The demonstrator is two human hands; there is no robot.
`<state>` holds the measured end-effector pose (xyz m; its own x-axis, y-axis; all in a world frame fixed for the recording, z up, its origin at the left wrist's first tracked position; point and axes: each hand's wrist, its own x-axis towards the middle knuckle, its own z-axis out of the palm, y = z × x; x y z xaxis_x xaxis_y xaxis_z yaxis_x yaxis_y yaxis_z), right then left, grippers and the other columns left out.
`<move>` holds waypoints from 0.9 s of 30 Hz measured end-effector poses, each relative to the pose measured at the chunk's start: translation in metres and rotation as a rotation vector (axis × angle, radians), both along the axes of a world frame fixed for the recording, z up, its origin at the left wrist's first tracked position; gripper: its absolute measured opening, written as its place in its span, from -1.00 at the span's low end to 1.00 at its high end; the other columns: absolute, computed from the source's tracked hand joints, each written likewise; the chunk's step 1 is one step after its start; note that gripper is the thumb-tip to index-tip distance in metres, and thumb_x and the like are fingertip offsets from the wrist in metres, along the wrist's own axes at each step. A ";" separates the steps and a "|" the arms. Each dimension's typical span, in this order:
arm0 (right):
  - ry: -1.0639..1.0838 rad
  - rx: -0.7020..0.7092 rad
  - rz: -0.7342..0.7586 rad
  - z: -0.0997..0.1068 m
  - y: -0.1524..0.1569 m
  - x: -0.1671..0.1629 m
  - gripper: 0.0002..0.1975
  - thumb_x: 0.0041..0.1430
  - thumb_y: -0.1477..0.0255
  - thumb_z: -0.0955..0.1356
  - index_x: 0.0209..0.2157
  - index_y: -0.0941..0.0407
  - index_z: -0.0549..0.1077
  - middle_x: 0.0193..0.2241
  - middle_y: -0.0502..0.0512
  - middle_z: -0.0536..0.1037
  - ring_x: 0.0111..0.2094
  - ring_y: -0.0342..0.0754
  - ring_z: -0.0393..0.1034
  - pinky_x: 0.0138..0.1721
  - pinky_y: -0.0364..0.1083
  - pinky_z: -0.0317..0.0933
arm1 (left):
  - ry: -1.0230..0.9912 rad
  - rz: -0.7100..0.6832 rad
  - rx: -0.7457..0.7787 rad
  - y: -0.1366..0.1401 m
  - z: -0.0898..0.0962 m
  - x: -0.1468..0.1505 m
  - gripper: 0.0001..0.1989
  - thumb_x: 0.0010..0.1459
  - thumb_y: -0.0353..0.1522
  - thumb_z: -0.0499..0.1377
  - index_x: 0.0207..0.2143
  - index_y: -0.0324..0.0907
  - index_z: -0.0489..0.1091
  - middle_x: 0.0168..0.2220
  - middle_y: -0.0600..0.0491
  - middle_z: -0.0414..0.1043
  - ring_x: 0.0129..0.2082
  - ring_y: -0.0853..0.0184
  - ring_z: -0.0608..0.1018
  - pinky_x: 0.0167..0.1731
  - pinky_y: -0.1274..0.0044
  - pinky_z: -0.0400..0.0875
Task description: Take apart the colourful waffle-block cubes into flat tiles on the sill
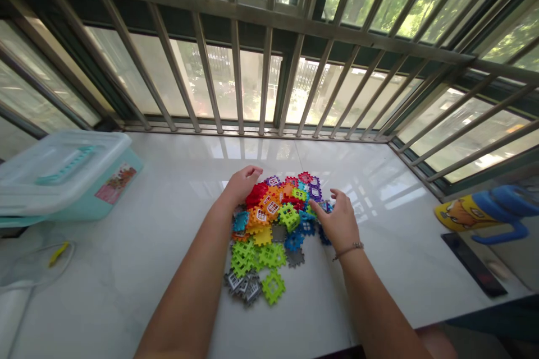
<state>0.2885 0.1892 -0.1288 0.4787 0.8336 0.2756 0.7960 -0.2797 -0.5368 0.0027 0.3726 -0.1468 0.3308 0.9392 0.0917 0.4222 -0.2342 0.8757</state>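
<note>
A heap of colourful plastic building tiles with notched edges lies between my hands on the white countertop [177, 179]. My left hand [245, 184] is at the heap's far left side, fingers stretched out beside red tiles [256, 195]. My right hand [340, 220] is at the right side, thumb and fingers apart, near blue tiles [306, 224] and purple tiles [315, 189]. Neither hand visibly holds a tile. Orange tiles [269, 203] with white window grids fill the middle. Closer to me are lime-green tiles [243, 258], grey tiles [244, 287] and a single green frame tile [273, 286].
A turquoise storage box [113, 179] with a translucent lid stands at the left. In front of it lies a clear bag with a yellow piece [59, 254]. At the right are a blue-and-yellow bottle [475, 210] and a dark flat panel [474, 263]. Metal window bars [265, 84] run behind the counter.
</note>
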 end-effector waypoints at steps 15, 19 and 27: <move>-0.123 -0.237 0.165 -0.059 0.012 0.083 -0.23 0.52 -0.12 0.05 0.50 0.01 0.24 0.57 0.24 0.10 0.57 0.34 -0.05 0.47 0.54 -0.08 | 0.427 0.130 0.280 -0.284 -0.046 -0.068 0.29 0.06 0.08 0.50 0.62 0.06 -0.15 0.63 -0.24 -0.16 0.57 -0.32 0.07 0.43 -0.20 0.16; -0.094 -0.307 0.337 -0.046 0.070 0.078 -0.26 0.55 -0.07 0.02 0.54 -0.01 0.18 0.57 0.22 0.10 0.57 0.33 -0.04 0.49 0.53 -0.10 | 0.468 0.188 0.294 -0.331 -0.051 -0.046 0.56 -0.22 0.01 0.65 0.63 0.02 -0.23 0.64 -0.27 -0.32 0.59 -0.35 -0.06 0.47 -0.22 0.03; -0.110 -0.305 0.597 -0.043 0.107 0.013 -0.39 0.56 -0.02 0.11 0.45 -0.14 0.36 0.54 0.03 0.21 0.56 0.34 0.00 0.48 0.57 -0.16 | 0.501 0.337 0.341 -0.278 -0.056 -0.013 0.49 -0.15 0.00 0.63 0.62 0.01 -0.20 0.65 -0.28 -0.37 0.61 -0.32 -0.11 0.47 -0.21 -0.01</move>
